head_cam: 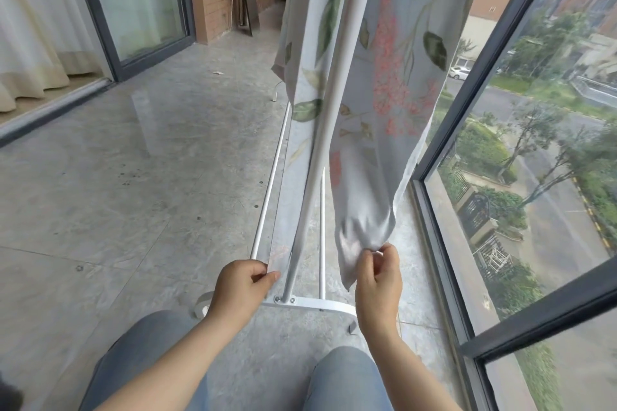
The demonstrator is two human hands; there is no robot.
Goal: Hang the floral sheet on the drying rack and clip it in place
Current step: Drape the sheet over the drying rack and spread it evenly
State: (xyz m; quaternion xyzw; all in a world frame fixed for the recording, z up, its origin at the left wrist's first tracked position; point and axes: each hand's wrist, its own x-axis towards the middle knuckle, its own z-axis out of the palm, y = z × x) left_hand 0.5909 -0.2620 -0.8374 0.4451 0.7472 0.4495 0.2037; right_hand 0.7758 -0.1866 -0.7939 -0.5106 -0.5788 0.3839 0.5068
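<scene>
The floral sheet (394,60) hung down either side of the white drying rack (320,130) upright. The left hand (240,287) pinched the left panel's lower edge. The right hand (379,280) pinched the right panel's bunched bottom corner. The rack's top was cut off at the upper edge. The left panel was blurred, its pattern indistinct.

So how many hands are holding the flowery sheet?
2. The left hand pinches the sheet at its bottom edge, left of the white rack pole. The right hand pinches its bunched corner, right of the pole. No other hands show.
</scene>
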